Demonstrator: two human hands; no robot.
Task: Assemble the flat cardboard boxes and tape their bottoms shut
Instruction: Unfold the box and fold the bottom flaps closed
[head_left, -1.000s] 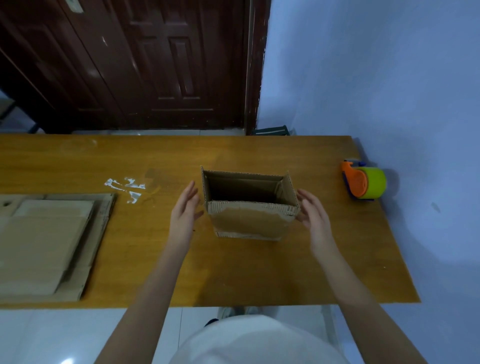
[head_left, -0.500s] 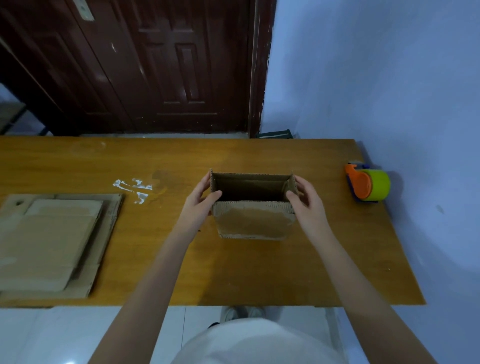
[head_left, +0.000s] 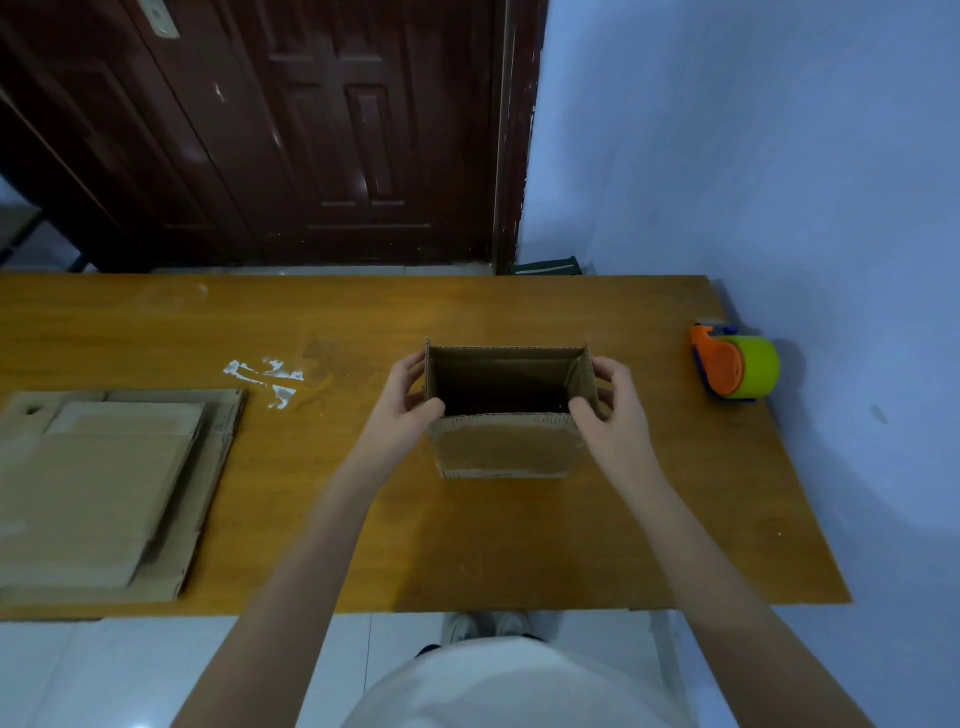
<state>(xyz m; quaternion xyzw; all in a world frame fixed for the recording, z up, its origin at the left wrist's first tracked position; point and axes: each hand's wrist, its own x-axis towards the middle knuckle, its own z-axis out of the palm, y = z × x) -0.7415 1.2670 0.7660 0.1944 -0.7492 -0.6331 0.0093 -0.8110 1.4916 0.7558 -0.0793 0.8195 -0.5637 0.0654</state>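
An opened brown cardboard box (head_left: 501, 444) stands upright at the middle of the wooden table (head_left: 519, 540), its open top facing me. My left hand (head_left: 408, 402) grips the box's left wall, thumb over the near rim and fingers outside. My right hand (head_left: 610, 402) grips the right wall the same way. An orange and yellow-green tape dispenser (head_left: 737, 369) sits at the table's right edge, apart from both hands. A stack of flat cardboard boxes (head_left: 104, 488) lies at the left of the table.
White tape scraps (head_left: 270, 379) are stuck to the tabletop left of the box. A dark wooden door (head_left: 291, 130) stands behind the table and a blue wall (head_left: 753, 156) runs along the right side. White floor shows below the table's front edge.
Both hands went from open beside the box to gripping its side walls. The box has been squared up and sits slightly farther from me.
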